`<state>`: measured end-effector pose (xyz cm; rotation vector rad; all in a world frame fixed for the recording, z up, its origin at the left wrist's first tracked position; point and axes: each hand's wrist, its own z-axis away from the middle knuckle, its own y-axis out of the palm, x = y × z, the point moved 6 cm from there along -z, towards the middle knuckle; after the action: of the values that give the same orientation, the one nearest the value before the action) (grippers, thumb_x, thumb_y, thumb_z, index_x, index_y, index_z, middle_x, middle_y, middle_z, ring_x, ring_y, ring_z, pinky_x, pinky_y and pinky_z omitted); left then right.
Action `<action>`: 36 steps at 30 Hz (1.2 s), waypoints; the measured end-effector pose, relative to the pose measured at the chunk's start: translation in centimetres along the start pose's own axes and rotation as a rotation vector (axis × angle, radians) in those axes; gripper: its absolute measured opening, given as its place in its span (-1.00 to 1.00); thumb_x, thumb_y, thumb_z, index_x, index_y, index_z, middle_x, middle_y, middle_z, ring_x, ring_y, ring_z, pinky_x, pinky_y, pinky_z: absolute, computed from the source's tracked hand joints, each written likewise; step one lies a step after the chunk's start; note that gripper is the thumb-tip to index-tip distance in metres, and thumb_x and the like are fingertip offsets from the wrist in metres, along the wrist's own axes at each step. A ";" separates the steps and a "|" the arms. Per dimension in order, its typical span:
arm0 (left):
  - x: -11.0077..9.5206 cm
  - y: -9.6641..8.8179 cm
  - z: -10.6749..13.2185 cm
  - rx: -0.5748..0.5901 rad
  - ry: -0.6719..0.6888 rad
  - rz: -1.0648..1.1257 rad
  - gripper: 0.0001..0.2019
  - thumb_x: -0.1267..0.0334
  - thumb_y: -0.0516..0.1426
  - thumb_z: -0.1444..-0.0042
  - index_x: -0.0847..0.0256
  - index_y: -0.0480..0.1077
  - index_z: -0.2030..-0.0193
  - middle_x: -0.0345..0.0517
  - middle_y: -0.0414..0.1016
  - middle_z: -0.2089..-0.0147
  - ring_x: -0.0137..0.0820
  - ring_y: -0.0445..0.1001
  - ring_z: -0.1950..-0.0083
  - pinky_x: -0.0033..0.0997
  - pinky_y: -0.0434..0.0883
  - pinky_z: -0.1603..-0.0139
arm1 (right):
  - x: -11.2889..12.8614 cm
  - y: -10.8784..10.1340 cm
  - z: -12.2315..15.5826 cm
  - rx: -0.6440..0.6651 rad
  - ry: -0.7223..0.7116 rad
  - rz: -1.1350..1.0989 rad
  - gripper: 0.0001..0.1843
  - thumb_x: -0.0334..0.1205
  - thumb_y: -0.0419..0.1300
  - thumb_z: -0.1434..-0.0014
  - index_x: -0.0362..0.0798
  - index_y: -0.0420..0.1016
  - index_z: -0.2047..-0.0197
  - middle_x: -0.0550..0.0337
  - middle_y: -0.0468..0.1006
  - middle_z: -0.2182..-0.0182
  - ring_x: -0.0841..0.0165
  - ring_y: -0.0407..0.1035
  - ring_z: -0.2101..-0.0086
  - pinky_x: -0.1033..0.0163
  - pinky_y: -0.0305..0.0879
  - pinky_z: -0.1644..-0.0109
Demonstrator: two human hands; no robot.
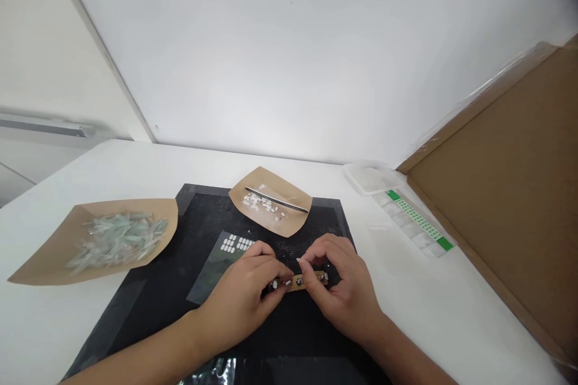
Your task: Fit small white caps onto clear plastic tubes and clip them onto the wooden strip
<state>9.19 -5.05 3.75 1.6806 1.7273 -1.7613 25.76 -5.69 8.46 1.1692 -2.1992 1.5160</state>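
My left hand (239,292) is closed, thumb and fingertips pinching the left end of a narrow tan strip (295,283) that carries small shiny metal parts. My right hand (347,283) is curled just above the strip's right part. A tiny white piece (298,260) shows between its thumb and index fingertip. Beside my left hand lies a dark sheet (208,277) with rows of white oval stickers (229,243). Both hands work over a black mat (158,307).
Beyond the hands, a brown paper tray (293,230) holds small white pieces and a thin dark pointed tool (276,200). Another brown paper (45,261) at left bears clear plastic scraps (121,237). At right are a green-edged plastic organiser (419,222), a translucent dish (372,177) and a cardboard box (510,192).
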 end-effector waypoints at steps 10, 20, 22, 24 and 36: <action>0.2 0.0 0.1 0.000 -0.033 0.034 -0.80 0.51 0.18 -0.25 0.14 0.55 0.12 -0.11 0.58 0.26 -0.24 0.38 0.09 -0.28 0.41 0.13 | -0.1 0.0 0.2 0.006 0.015 -0.012 -0.89 -0.30 0.23 -0.31 0.03 0.44 0.30 0.24 0.50 0.39 0.31 0.39 0.34 0.11 0.23 0.15; 0.2 0.0 0.0 -0.040 -0.052 -0.015 -0.87 0.48 0.21 -0.26 0.16 0.51 0.20 -0.17 0.54 0.29 -0.29 0.40 0.15 -0.32 0.37 0.15 | -0.2 0.1 0.2 0.012 0.011 -0.019 -0.90 -0.30 0.24 -0.31 0.02 0.45 0.29 0.26 0.50 0.39 0.33 0.38 0.34 0.13 0.22 0.15; 0.2 0.0 0.0 -0.043 -0.054 -0.016 -0.87 0.49 0.21 -0.25 0.16 0.50 0.21 -0.17 0.54 0.28 -0.30 0.40 0.15 -0.32 0.37 0.14 | -0.2 0.1 0.2 0.018 0.013 -0.018 -0.90 -0.30 0.24 -0.31 0.02 0.46 0.29 0.26 0.50 0.39 0.33 0.38 0.33 0.14 0.22 0.15; 0.2 0.0 0.1 -0.038 -0.056 -0.012 -0.86 0.50 0.22 -0.24 0.16 0.50 0.20 -0.17 0.54 0.28 -0.30 0.40 0.15 -0.32 0.37 0.15 | -0.3 0.2 0.2 0.024 0.017 -0.018 -0.90 -0.30 0.24 -0.31 0.03 0.46 0.28 0.26 0.50 0.39 0.32 0.38 0.33 0.14 0.23 0.16; 0.2 -0.2 0.1 0.045 -0.091 -0.103 -0.88 0.41 0.20 -0.27 0.13 0.55 0.14 -0.11 0.51 0.15 -0.25 0.37 0.10 -0.18 0.34 0.03 | -1.0 -0.2 0.3 0.017 0.026 -0.012 -0.96 -0.27 0.27 -0.33 0.04 0.50 0.22 0.25 0.51 0.36 0.32 0.40 0.32 0.13 0.25 0.13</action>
<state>8.90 -5.01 3.70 1.5275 1.7768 -1.9034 26.63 -5.51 7.81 1.1587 -2.1628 1.5389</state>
